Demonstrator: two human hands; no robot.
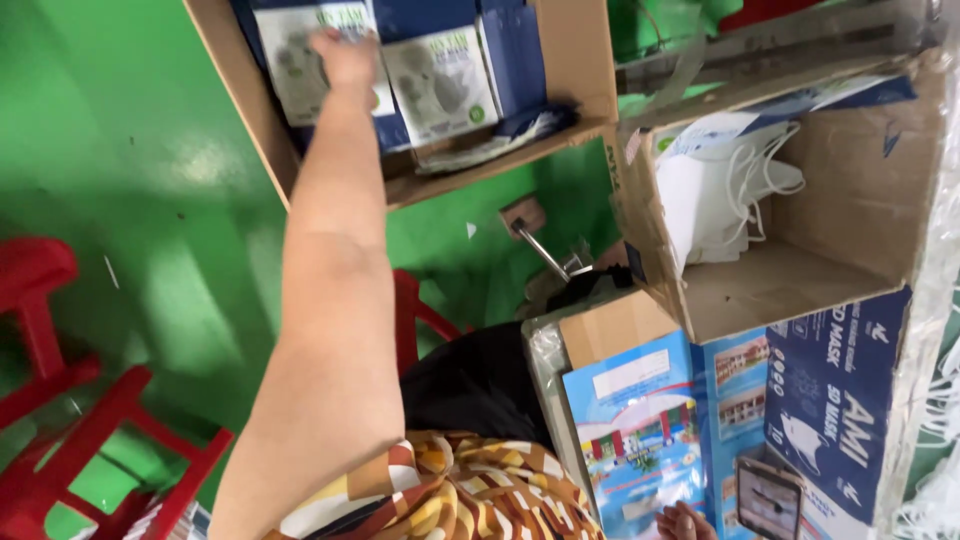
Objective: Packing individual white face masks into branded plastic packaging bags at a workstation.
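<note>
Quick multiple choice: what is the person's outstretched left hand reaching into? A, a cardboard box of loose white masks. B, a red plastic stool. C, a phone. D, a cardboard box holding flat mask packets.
D: the left hand rests on flat mask packets standing inside the upper cardboard box.

One bare arm stretches far out and up, almost straight. The hand [343, 57] at its end is seen from the back, with its fingers tucked out of sight. The other hand cannot be seen.
</note>
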